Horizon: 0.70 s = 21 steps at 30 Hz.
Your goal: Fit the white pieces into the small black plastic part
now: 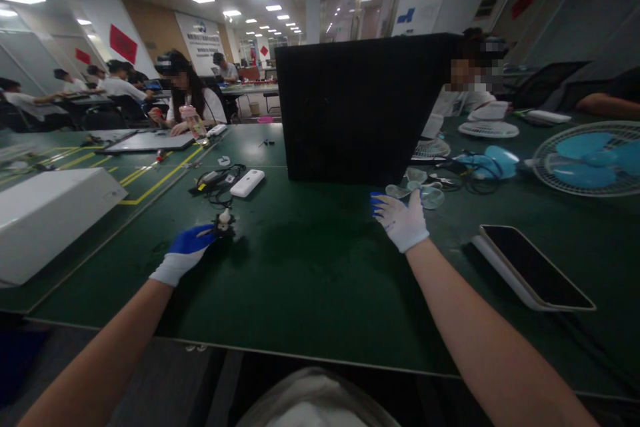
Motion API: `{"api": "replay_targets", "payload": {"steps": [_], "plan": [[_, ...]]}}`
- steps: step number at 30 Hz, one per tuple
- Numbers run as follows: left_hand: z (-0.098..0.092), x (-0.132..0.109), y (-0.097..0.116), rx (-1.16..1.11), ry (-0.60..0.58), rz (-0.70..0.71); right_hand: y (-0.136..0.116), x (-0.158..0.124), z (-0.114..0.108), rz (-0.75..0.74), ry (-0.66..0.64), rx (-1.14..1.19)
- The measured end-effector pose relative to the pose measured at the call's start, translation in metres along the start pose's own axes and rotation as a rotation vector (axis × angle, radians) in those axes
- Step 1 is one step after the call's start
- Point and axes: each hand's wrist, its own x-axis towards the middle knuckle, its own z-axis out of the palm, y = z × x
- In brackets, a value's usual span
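My left hand, in a white glove with blue coating, grips a small dark mechanical part with a white knob on top, just above the green table. Its exact kind I cannot make out. My right hand, gloved alike, is open with its fingers spread toward the left. Right behind its fingertips lies a translucent small fan blade; whether the hand touches it I cannot tell. Beyond the left hand are a white power-bank-like box and a tangle of black cables.
A large black box stands upright at the table's far middle. A phone lies on the right. Behind it are a blue-bladed fan and fan covers. A white box sits left. Several people work at tables beyond.
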Motion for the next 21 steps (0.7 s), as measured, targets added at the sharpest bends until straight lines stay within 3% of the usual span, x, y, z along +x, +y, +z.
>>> {"api": "replay_targets", "payload": {"steps": [3,5,8,13,21], "plan": [[-0.029,-0.004,-0.028,0.027,0.093,-0.119,0.000,0.001,-0.002,0.002,0.003,-0.008],[-0.038,-0.008,-0.033,0.001,0.173,-0.161,0.001,0.003,-0.003,0.004,0.017,-0.011],[-0.040,-0.011,-0.026,-0.044,0.232,-0.179,0.001,0.004,-0.006,0.002,0.021,-0.003],[-0.038,-0.010,-0.011,-0.022,0.188,-0.191,0.001,0.004,-0.005,0.008,0.002,0.020],[-0.040,-0.002,-0.029,0.049,0.156,-0.155,0.001,0.007,-0.006,0.023,0.040,0.002]]}}
